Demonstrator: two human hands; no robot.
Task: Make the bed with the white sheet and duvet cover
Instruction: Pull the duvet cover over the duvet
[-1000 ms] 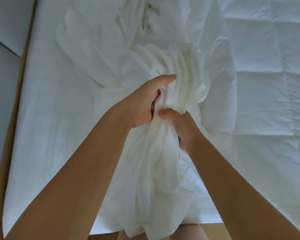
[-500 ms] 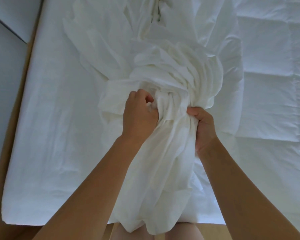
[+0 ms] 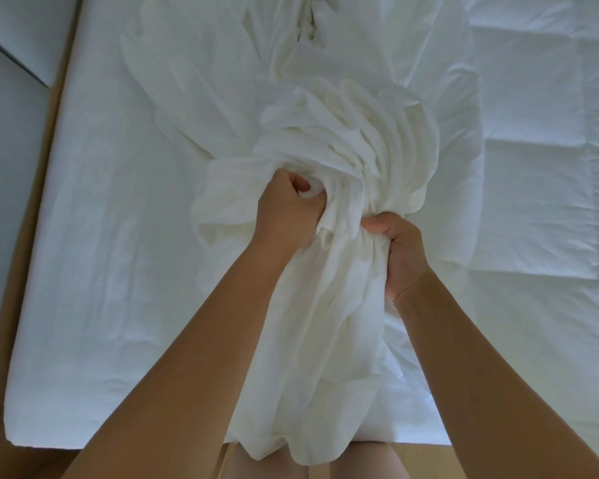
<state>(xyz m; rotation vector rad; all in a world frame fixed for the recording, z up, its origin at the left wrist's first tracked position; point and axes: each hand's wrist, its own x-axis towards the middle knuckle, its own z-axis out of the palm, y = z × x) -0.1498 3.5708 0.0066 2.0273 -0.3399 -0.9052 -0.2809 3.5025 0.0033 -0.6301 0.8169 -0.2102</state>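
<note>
Two hands are engaged on one bunched length of white cloth, judged to be the duvet cover (image 3: 325,357). Nearest the person, its loose end hangs over the foot edge of the bed, past a tan wooden surface (image 3: 21,461) that shows below that edge. Further up, the left hand (image 3: 287,216) is closed in a fist round a wad of folds, knuckles uppermost. The right hand (image 3: 400,257), just beside it, clamps the same bundle from the other side, thumb laid across the top. Beyond the hands the cloth fans out in tight gathers and runs on, rumpled, to the top of the view. It lies between the white sheet (image 3: 118,254), flat on the mattress to the left, and the quilted duvet (image 3: 550,150) to the right, and overlaps the duvet's near edge.

Assessment: the sheet appears laid on the visible side, and the step in hand is gathering the cover lengthwise. The next move calls for both grips to hold while more cloth is drawn in, until a corner or the opening is found. Neither is visible at present.
</note>
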